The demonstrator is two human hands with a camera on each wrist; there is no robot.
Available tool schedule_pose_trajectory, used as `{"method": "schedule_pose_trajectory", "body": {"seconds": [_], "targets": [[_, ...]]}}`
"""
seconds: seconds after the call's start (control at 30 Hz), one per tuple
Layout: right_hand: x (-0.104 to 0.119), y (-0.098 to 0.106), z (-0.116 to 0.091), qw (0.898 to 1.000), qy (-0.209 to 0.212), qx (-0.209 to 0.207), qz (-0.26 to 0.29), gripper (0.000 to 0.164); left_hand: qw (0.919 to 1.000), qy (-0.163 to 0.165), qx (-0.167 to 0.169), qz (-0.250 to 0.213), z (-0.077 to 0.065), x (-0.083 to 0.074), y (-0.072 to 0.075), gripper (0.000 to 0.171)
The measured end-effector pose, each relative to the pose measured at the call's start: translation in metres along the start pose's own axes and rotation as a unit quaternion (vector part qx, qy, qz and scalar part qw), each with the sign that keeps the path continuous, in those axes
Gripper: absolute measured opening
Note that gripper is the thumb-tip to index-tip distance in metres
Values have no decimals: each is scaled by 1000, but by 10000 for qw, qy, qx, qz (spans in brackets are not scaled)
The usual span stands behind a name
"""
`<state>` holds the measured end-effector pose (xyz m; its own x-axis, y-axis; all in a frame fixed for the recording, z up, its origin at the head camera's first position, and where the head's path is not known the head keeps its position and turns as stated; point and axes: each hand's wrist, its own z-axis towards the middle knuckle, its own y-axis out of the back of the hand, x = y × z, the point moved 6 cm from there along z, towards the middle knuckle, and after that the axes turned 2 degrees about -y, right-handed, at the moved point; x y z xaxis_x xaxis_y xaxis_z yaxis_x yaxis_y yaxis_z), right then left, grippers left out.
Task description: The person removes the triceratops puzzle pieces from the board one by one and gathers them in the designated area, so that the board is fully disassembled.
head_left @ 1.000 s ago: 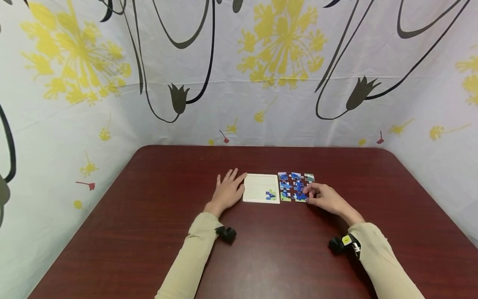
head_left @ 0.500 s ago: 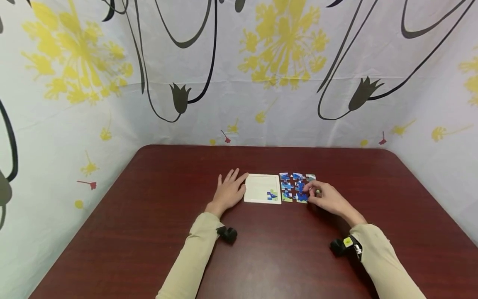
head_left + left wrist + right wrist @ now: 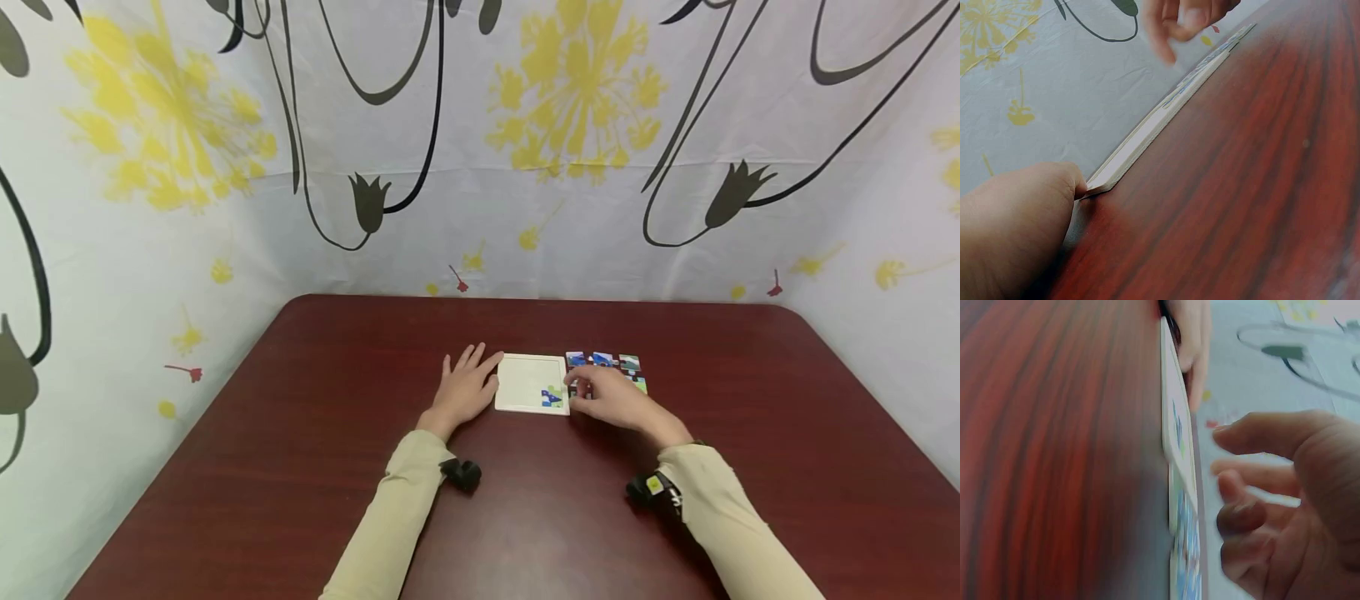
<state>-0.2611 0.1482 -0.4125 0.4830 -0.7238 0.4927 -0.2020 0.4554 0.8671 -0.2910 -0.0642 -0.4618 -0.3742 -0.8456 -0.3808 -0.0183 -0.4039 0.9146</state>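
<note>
A pale, square puzzle tray (image 3: 521, 379) lies flat on the table, with blue and green jigsaw pieces (image 3: 552, 398) in its lower right corner. My left hand (image 3: 463, 394) rests at the tray's left side, fingers spread and fairly straight. In the left wrist view, the thumb (image 3: 1063, 178) meets the tray's near corner. Above the tray's right edge is my right hand (image 3: 615, 400), partly hiding several loose jigsaw pieces (image 3: 628, 362). Seen from the right wrist, its thumb and loosely bent fingers (image 3: 1260, 478) stand apart with nothing visible between them.
The dark red-brown table (image 3: 300, 483) extends around the tray. Behind it hangs a pale cloth (image 3: 420, 133) printed with yellow flowers and dark stems. A small black camera sits on each wrist, the left camera (image 3: 461, 475) and the right camera (image 3: 645, 490).
My right hand has moved left from the far side of the loose pieces to the tray's right edge, uncovering pieces on the right. The left hand stays at the tray.
</note>
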Motion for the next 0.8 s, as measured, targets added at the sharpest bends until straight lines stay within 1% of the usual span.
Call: {"method": "schedule_pose_trajectory", "body": {"seconds": [0.07,0.13,0.23,0.33,0.5,0.7,0.8], "targets": [[6,-7,5,9996,-68,173,-228,30,10000,29,55,-9,-1,-1,-4,47],[10,-11,7,9986,-140,246,-457,33,9999,34,95,-51,-1,-2,-7,47],[13,-11,9,9978,-216,207,-597,30,9999,6,82,-62,1,-4,-6,47],[14,-9,10,9981,-124,161,-576,26,10000,-14,33,-38,2,-4,-2,47],[13,-11,10,9994,-17,120,-309,24,10000,-20,-30,-38,0,-3,0,47],[13,-10,11,9998,-44,33,-212,27,9999,0,17,-126,-1,-2,-1,47],[15,-8,11,9996,-155,1,-226,27,10000,3,21,-68,-1,-3,0,47]]}}
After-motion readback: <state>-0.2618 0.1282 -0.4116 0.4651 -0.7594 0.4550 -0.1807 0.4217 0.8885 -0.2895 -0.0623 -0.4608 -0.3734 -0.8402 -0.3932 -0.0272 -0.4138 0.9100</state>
